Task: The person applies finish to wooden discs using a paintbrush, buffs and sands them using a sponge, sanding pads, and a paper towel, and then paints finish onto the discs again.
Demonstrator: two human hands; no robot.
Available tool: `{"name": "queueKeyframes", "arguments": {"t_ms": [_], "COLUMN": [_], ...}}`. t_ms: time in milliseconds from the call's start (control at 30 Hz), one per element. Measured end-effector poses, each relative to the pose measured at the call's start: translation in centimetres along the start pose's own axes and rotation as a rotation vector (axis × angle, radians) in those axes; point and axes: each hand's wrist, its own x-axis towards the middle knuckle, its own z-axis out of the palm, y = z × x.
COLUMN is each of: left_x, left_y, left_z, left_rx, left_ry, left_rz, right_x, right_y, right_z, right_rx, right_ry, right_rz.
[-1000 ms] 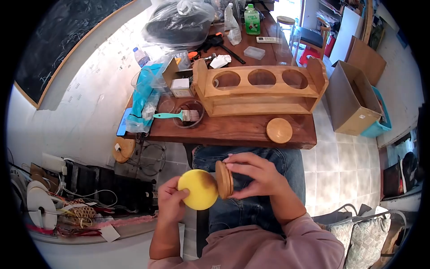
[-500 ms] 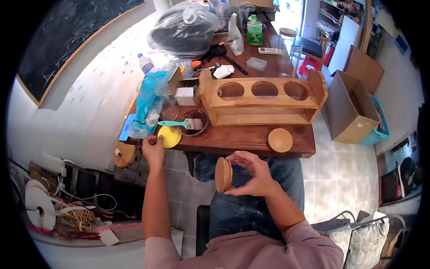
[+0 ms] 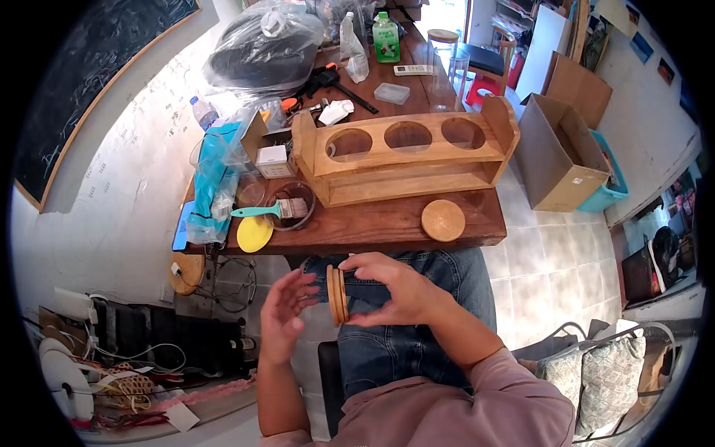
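Note:
Over my lap, my right hand [image 3: 395,289] grips a round wooden lid [image 3: 337,296] by its edge, with the disc turned side-on. My left hand [image 3: 287,309] is just left of the lid, fingers apart and nothing in it; a small gap seems to lie between them. A second round wooden lid [image 3: 443,220] lies flat near the table's front edge. At the front left is a yellow disc [image 3: 255,235], beside a brush with a green handle [image 3: 269,209] resting across a round bowl [image 3: 311,200].
A wooden rack with three round holes [image 3: 406,162] stands on the dark table [image 3: 372,232]. Behind it are a clear plastic box [image 3: 392,93], a green bottle [image 3: 386,39] and glass cylinders [image 3: 447,82]. A cardboard box [image 3: 555,160] stands on the floor at the right.
My left hand has left the yellow disc and come over beside the wooden lid. My right hand has turned the lid more edge-on. The camera view has shifted.

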Motion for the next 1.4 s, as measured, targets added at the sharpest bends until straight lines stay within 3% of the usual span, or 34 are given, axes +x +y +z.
{"name": "queueKeyframes", "arguments": {"t_ms": [100,400,633,900,1100,1333,1400], "left_x": [-0.2,-0.4,-0.5,-0.9,-2.4,-3.6,-3.4], "left_y": [1.5,1.6,1.4,1.9,2.2,1.1,0.8], "left_z": [1.7,2.5,2.8,3.4,2.5,2.2,3.5], "left_rx": [0.020,0.054,0.018,0.227,0.231,0.263,0.247], "left_ry": [-0.073,-0.152,-0.170,-0.115,-0.019,-0.027,-0.005], "left_rz": [-0.027,-0.038,-0.051,0.033,0.090,-0.021,0.041], "right_x": [-0.1,-0.2,-0.3,-0.6,-3.0,-2.9,-2.8], "right_y": [-0.4,-1.3,-1.0,-0.6,-0.6,-5.6,-7.1], "right_z": [0.0,-0.4,-0.2,-0.3,-0.7,-9.2,-11.6], "right_rx": [-0.029,0.036,0.044,0.095,0.682,0.411,0.209], "right_ry": [-0.004,-0.064,-0.086,-0.099,0.124,0.212,0.223], "right_rz": [-0.039,0.120,0.059,0.001,0.180,0.180,0.172]}}
